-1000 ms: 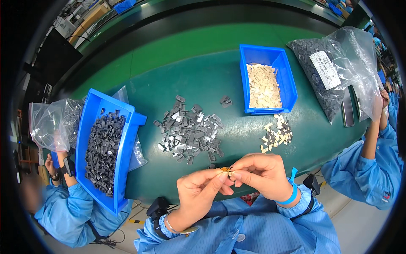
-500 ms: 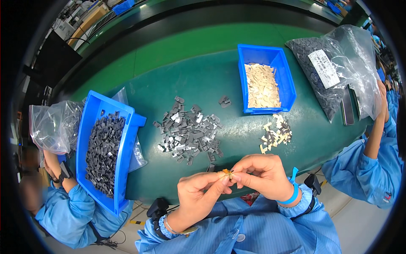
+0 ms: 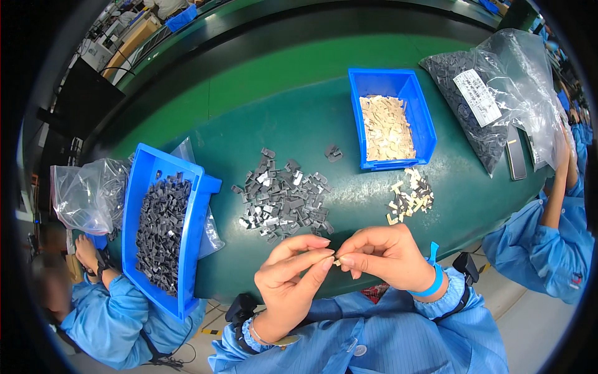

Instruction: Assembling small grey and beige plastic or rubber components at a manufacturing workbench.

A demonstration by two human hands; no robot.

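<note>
My left hand [image 3: 293,277] and my right hand [image 3: 385,257] meet at the near edge of the green table, thumbs and forefingers pinched together. Between the fingertips sits a small cream-and-dark piece [image 3: 337,261], mostly covered by the fingers. Just beyond my left hand spreads a loose pile of dark grey plastic clips [image 3: 288,198]. Beyond my right hand lies a smaller heap of cream and black strips [image 3: 411,198], next to a blue bin [image 3: 425,118] of cream pieces [image 3: 386,128].
At left a tilted blue bin [image 3: 194,237] holds many dark clips. A clear bag of dark parts [image 3: 467,93] and a phone [image 3: 515,156] lie at right. Co-workers in blue sleeves sit on both sides, one hand [image 3: 85,251] near another plastic bag [image 3: 87,190].
My left fingers have shifted slightly and fanned apart, with the thumb and forefinger still at the piece. An orange-yellow bit seen earlier at the fingertips no longer shows. The view has shifted a little.
</note>
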